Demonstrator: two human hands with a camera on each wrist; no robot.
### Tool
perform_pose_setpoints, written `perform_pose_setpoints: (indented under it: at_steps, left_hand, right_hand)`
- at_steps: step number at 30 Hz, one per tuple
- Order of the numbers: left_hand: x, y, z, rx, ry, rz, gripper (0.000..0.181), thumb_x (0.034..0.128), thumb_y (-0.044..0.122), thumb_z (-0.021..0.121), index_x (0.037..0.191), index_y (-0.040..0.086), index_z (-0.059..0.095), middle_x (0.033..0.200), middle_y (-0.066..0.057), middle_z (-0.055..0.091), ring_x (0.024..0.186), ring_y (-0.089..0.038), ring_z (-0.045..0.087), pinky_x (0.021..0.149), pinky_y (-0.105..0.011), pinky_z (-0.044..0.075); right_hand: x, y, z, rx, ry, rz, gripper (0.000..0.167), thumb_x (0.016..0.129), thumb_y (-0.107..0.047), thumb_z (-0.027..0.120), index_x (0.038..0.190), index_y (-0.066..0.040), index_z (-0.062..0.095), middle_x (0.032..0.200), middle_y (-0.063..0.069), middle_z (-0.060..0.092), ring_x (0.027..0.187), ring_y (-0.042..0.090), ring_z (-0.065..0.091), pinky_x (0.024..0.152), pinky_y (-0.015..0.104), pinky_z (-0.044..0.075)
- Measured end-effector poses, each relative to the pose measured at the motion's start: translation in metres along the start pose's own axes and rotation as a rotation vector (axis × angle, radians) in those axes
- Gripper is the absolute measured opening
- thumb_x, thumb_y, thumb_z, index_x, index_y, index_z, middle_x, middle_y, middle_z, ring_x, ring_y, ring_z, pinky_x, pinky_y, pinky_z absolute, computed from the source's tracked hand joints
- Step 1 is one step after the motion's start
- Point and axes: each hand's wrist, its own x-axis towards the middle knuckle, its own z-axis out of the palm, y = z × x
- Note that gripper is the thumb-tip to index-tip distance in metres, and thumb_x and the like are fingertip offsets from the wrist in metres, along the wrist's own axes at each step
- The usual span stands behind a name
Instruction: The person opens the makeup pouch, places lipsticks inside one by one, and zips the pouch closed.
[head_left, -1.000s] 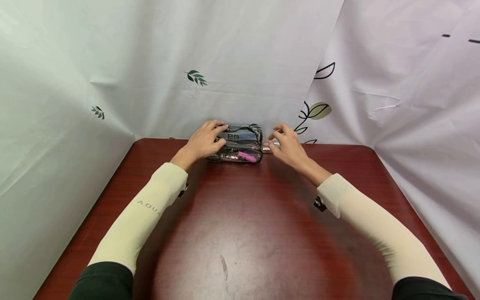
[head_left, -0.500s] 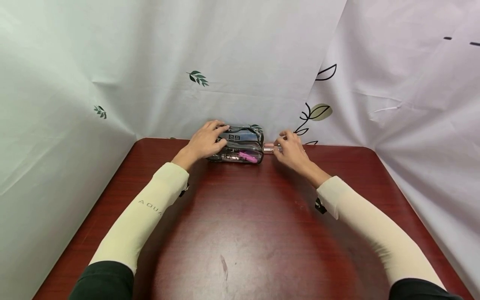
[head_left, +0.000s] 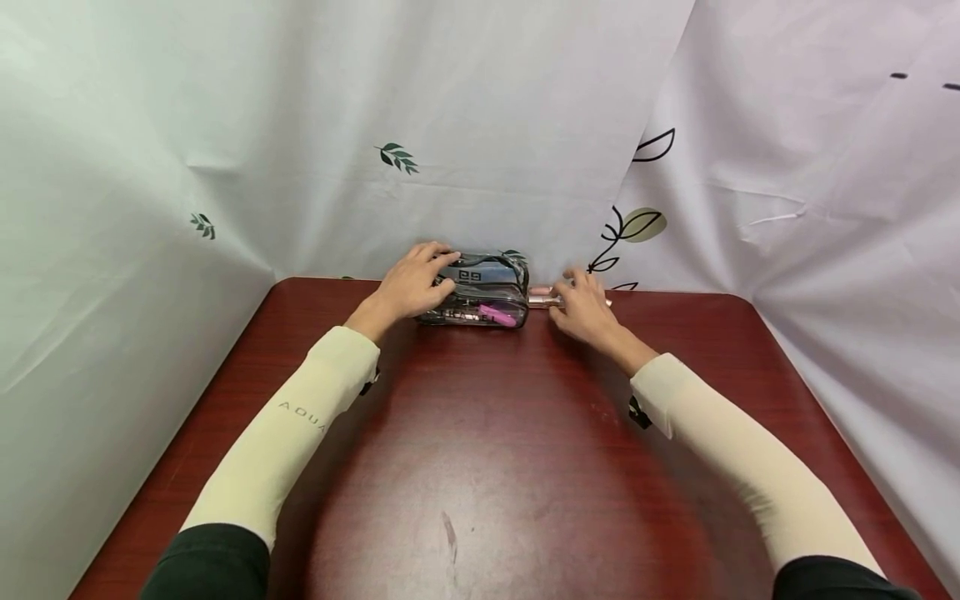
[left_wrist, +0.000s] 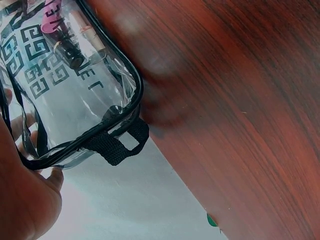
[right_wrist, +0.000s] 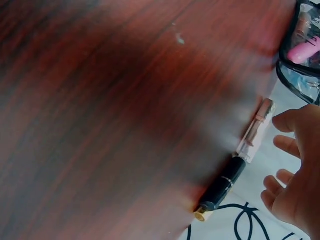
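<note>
A clear zippered cosmetic pouch (head_left: 483,287) with black piping stands at the table's far edge. My left hand (head_left: 407,282) grips its left end, fingers over the top and thumb in front. Inside lie a pink tube (head_left: 497,315) and, in the left wrist view, several other small cosmetics. Right of the pouch, my right hand (head_left: 587,310) hovers with loosely bent fingers and holds nothing. In the right wrist view, a clear lip gloss tube (right_wrist: 256,131) and a black tube (right_wrist: 223,184) with a gold end lie end to end beside that hand, apart from its fingers.
The dark red wooden table (head_left: 480,442) reaches from my arms to the far edge. White curtains (head_left: 510,108) with leaf prints hang close behind it and along both sides. A black strap loop (left_wrist: 122,145) sticks out from the pouch's end.
My right hand has moved slightly right, away from the pouch, and its fingers have parted from the lip gloss end near the pouch. The left hand has stayed on the pouch.
</note>
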Motion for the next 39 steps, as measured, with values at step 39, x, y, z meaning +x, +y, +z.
perform_pose_setpoints:
  at_steps: [39]
  left_hand:
    - [0.0, -0.001, 0.0, -0.002, 0.008, 0.007, 0.066, 0.1093, 0.031, 0.047, 0.174, 0.015, 0.047, 0.179, -0.015, 0.041, 0.171, -0.039, 0.029, 0.138, -0.062, 0.03]
  right_hand:
    - [0.004, 0.012, 0.015, -0.013, -0.061, 0.059, 0.039, 0.108, -0.021, 0.063, 0.139, 0.002, 0.069, 0.171, 0.034, 0.04, 0.157, 0.059, 0.037, 0.131, 0.073, 0.03]
